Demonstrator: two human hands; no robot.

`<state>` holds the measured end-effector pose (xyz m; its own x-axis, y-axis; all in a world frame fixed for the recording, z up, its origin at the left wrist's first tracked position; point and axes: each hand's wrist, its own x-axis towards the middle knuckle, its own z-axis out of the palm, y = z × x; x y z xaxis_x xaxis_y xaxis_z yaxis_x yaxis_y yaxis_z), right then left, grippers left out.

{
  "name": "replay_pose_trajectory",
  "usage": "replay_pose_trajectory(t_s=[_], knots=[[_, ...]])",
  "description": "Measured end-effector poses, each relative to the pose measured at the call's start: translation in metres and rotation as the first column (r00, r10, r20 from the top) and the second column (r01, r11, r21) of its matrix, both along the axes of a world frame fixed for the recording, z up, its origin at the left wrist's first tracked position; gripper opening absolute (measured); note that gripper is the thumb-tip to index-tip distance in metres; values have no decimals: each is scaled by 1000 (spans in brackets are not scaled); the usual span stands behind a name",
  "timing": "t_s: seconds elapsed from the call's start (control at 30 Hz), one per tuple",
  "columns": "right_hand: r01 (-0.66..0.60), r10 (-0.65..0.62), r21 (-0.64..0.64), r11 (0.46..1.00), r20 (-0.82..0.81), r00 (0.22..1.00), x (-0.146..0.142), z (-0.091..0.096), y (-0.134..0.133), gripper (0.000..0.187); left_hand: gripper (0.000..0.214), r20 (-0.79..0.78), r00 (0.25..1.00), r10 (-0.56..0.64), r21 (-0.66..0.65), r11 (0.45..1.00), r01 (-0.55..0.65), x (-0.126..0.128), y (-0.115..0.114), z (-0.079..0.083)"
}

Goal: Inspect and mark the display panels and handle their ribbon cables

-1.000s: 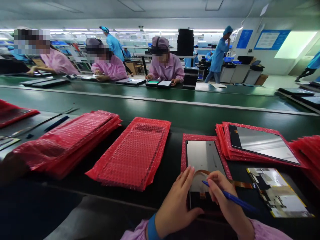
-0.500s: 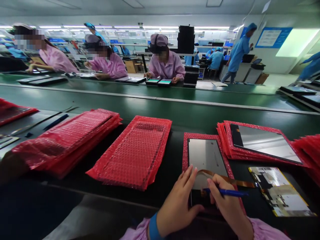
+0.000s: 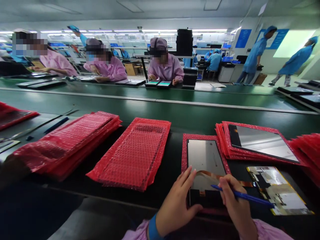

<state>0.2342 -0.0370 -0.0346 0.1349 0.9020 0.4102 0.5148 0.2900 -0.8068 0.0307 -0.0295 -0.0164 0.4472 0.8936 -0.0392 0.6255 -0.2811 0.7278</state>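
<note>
Panel: a flat display panel [image 3: 206, 158] lies face down on a red bubble-wrap sheet [image 3: 184, 151] on the bench [image 3: 172, 166], straight ahead of both hands, near edge almost at the wrists.
Long axis: runs away from the person, slightly leaning right at the far end.
Ribbon cable: an orange-brown strip [image 3: 210, 174] arches over the panel's near part and runs right toward the circuit board [image 3: 278, 190].
Left hand [image 3: 176, 203]: fingers spread flat, tips on the panel's near-left edge, thumb against the dark lower end; holds nothing.
Right hand [image 3: 233, 203]: closed around a blue pen [image 3: 243, 196], tip pointing left, just at the cable.
Nearer hand: both touch or nearly touch; the right, with the pen, is closer to the cable.
Neighbours: second panel [image 3: 262, 141] on a red stack far right; two red stacks [image 3: 135, 153] to the left, well apart.
</note>
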Motion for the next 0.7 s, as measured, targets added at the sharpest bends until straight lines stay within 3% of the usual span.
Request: replay_pose_trajectory(t_s=[0.13,0.3,0.43,0.7], knots=[[132,-162,173,976,169,972,50,13,23,24,94,-8,1000,23,-22,1000,-23,-1,0,1],[54,-195,322,945,424,884,110,17,51,31,79,45,998,43,-2,999,-43,-1,2,-7],[10,-175,328,945,480,859,122,10,51,29,65,70,996,48,62,997,-52,-1,3,-14],[50,-143,235,971,401,905,124,14,43,18,54,86,991,106,156,981,-118,-2,-1,-22]])
